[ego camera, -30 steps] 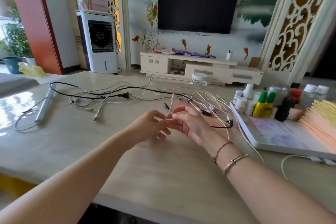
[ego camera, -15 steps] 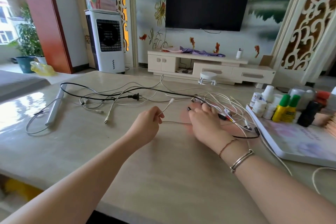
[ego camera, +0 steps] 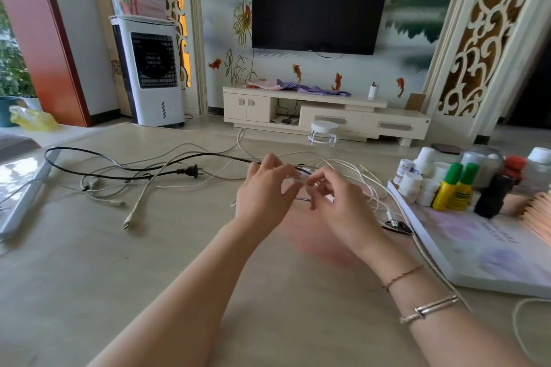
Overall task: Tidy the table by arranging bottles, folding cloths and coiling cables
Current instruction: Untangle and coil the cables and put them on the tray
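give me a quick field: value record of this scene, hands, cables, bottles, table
left hand: fingers curled, pinching a thin white cable
right hand: pinching the same cable from the other side
cable heap: loose white and grey leads plus a black power cord with two-pin plug, spread uncoiled
bottles: two yellow bottles with green caps among small white bottles, upright on a white board at the right
table: beige wooden top
cables coiled: none visible yet
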`<state>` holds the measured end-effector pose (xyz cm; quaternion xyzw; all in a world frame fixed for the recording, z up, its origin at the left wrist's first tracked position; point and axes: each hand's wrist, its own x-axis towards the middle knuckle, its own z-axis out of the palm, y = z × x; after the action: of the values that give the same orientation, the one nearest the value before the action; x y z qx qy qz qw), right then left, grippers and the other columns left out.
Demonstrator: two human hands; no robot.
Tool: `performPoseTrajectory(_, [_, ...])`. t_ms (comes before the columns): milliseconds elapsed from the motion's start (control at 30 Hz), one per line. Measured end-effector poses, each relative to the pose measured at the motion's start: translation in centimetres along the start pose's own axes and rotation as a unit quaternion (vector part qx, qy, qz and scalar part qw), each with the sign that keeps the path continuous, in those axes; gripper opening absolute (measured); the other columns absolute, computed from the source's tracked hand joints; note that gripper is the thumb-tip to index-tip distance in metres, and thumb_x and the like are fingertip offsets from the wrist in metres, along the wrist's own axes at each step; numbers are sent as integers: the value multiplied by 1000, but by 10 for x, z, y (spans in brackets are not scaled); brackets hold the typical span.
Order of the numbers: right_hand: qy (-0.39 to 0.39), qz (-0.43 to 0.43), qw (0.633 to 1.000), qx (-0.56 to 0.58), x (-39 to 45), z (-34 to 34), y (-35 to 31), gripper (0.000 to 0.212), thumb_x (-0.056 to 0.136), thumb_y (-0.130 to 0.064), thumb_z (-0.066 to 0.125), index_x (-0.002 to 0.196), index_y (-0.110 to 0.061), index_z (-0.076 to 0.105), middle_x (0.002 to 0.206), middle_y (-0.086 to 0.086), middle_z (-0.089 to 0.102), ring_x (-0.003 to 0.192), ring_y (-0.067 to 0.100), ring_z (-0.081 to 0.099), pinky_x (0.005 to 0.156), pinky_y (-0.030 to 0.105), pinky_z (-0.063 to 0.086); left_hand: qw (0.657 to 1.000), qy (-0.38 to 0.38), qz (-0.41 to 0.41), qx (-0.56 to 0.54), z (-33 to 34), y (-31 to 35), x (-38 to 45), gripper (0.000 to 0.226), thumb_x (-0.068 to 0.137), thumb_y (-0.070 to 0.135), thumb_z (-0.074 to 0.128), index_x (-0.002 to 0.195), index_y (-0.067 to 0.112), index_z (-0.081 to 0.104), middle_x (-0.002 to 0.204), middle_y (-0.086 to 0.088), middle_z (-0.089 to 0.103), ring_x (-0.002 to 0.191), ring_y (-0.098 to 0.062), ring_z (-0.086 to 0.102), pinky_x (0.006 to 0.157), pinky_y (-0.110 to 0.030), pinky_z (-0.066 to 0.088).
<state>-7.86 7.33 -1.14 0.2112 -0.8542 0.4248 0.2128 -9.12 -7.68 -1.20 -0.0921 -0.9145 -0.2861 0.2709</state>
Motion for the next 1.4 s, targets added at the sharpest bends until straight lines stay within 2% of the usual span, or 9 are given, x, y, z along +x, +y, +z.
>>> performPoseTrajectory(133, [8,11,998,-57,2,-12,10,11,89,-30,65,96,-24,59,84,-9,62,76,5,59,68,23,49,1000,20,16,8,8,-3,8,19,90,42,57,100,32,70,109,12,49,105,-17,35,88,-30,34])
performPoseTrajectory(233, [-39,18,996,-82,0,-16,18,22,87,-10,63,103,-25,60,104,-6,57,87,-1,54,73,7,42,999,26,3,-18,4,-15,4,17,90,40,58,81,30,69,93,15,65,98,-12,52,86,-28,32])
performPoseTrajectory(400, [10,50,996,75,5,-18,17,38,87,9,54,96,-28,61,104,-6,63,93,6,62,80,17,49,989,-22,-93,-115,-4,-27,-4,21,85,39,62,66,31,67,53,11,60,51,-4,53,59,-27,44])
performPoseTrajectory(600, [127,56,961,241,4,-26,4,47,80,25,34,93,-15,58,100,4,64,88,8,66,79,17,49,975,-12,-169,-143,3,-40,0,21,84,37,66,64,33,70,48,10,50,49,-15,49,64,-34,49])
performPoseTrajectory(767, [73,67,933,347,0,-33,-7,30,80,25,43,83,-2,57,82,16,64,67,24,65,67,25,54,921,22,-237,-309,-4,-43,5,20,90,22,63,74,17,74,47,5,50,41,-12,42,48,-24,43])
performPoseTrajectory(1000, [-33,58,995,75,-12,-18,-2,23,78,10,42,74,-8,56,62,4,63,56,22,61,56,31,51,850,74,-232,-467,-22,-31,7,13,87,23,68,85,14,76,60,2,49,45,-8,38,51,-22,45])
performPoseTrajectory(1167, [170,-90,969,-158,-1,-16,2,28,82,-2,60,107,-13,52,104,-2,48,82,10,49,63,16,42,837,-1,-162,-522,-34,-13,4,21,88,25,65,99,9,74,56,5,43,45,-6,33,43,-15,29])
performPoseTrajectory(1233, [197,-60,959,-194,3,-21,6,35,85,-10,63,118,-11,51,110,6,45,85,16,50,65,26,44,821,-23,-165,-546,-36,-10,4,22,89,24,63,100,7,73,57,4,44,44,-6,29,40,-15,24])
performPoseTrajectory(1400, [51,116,970,-209,2,-21,31,17,93,-27,57,107,-17,57,93,-4,50,78,16,51,64,27,35,740,-63,-208,-637,-38,-9,3,23,94,22,55,102,6,68,59,3,44,42,-2,24,36,-11,17])
